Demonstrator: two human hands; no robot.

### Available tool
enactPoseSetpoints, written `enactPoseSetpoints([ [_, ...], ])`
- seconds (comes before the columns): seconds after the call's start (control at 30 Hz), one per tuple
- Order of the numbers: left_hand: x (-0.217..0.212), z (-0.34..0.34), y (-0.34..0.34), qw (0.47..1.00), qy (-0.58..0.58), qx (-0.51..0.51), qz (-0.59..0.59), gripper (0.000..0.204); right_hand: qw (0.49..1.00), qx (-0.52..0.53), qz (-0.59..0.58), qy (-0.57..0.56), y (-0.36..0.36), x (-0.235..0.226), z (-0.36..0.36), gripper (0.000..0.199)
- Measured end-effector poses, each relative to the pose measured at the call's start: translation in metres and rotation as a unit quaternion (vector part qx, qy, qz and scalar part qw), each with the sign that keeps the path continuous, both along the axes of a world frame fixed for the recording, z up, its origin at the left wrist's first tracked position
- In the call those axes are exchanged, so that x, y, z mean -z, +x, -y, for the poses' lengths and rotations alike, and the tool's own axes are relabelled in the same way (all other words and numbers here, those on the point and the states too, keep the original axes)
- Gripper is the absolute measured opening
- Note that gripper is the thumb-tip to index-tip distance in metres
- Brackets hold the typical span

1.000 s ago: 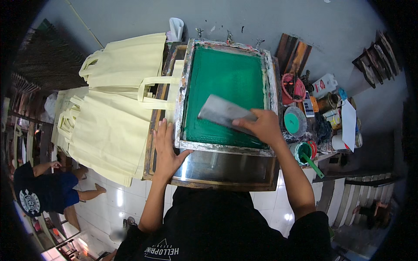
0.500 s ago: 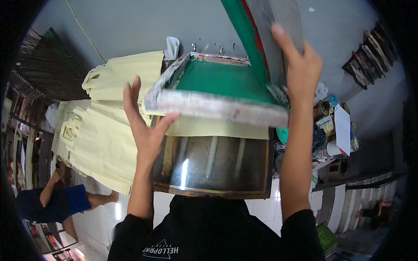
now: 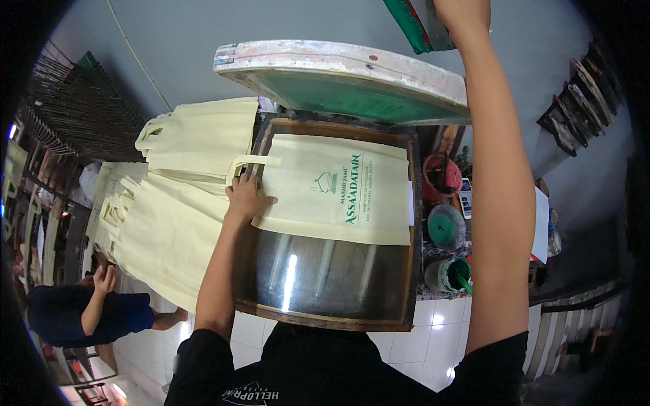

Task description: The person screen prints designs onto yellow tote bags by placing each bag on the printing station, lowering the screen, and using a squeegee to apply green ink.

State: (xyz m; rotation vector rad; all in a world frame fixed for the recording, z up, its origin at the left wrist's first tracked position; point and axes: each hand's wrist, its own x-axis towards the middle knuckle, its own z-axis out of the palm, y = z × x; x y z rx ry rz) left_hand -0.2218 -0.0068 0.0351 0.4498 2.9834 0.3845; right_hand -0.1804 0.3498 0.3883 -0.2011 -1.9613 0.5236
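Note:
A cream tote bag point(image 3: 305, 203) with green print lies flat on a wood-framed glass-topped table point(image 3: 325, 277). My left hand point(image 3: 247, 197) is at the bag's left side, just below its handle point(image 3: 261, 161), fingers curled on the cloth and thumb out over the bag. High at the top edge, my right hand point(image 3: 467, 17) grips a squeegee point(image 3: 413, 28) with a green-stained, red-lined edge; part of the grip is cut off. Between them a screen printing frame point(image 3: 338, 57) stands tilted up behind the bag, its green mesh underside showing.
Stacks of cream tote bags point(image 3: 169, 230) lie left of the table. To the right are a red tub point(image 3: 441, 177), a bowl of green ink point(image 3: 443, 227) and an ink pot point(image 3: 448, 276). Another person point(image 3: 88, 311) is at the lower left. Dark racks point(image 3: 575, 88) hang on the right wall.
The screen frame has swung up off the table, uncovering the printed bag. My left hand has come down from the frame to the bag; my right hand has moved up with the squeegee.

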Motion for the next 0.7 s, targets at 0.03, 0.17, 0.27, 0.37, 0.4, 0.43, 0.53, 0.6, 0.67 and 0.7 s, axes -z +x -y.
enactPoseSetpoints([
  [0.03,-0.003,0.008,-0.008,1.0,0.013,0.0,0.027,0.054,1.0,0.005,0.001,-0.01,-0.006,-0.001,0.003,0.072],
  [0.17,-0.024,0.043,-0.025,0.981,0.166,-0.026,0.1,0.038,0.999,0.019,0.002,-0.036,-0.01,-0.003,0.011,0.069],
  [0.27,-0.07,0.089,-0.027,0.977,0.192,-0.074,0.051,0.036,0.998,0.027,0.011,-0.063,0.0,-0.01,0.008,0.066],
  [0.37,-0.083,0.235,-0.053,0.989,0.049,-0.118,-0.079,0.037,0.997,0.02,-0.024,-0.073,-0.012,-0.006,0.01,0.063],
  [0.4,-0.095,0.279,-0.054,0.983,-0.004,-0.144,-0.116,0.036,0.996,0.019,-0.031,-0.078,-0.019,-0.005,0.009,0.062],
  [0.43,-0.108,0.324,-0.062,0.965,-0.027,-0.215,-0.148,0.04,0.996,0.022,-0.043,-0.078,-0.019,-0.013,0.006,0.061],
  [0.53,-0.116,0.346,-0.055,0.899,-0.072,-0.287,-0.323,0.045,0.997,0.013,-0.054,-0.055,-0.029,-0.011,-0.005,0.062],
  [0.6,-0.114,0.367,-0.045,0.897,0.017,-0.233,-0.376,0.043,0.997,-0.012,-0.069,-0.045,-0.04,-0.013,-0.005,0.064],
  [0.67,-0.077,0.317,-0.032,0.93,0.096,-0.116,-0.335,0.046,0.996,-0.016,-0.083,-0.025,-0.048,-0.014,-0.015,0.064],
  [0.7,-0.066,0.269,-0.026,0.947,0.112,-0.073,-0.293,0.043,0.992,0.103,0.059,0.042,-0.043,-0.017,-0.06,0.079],
])
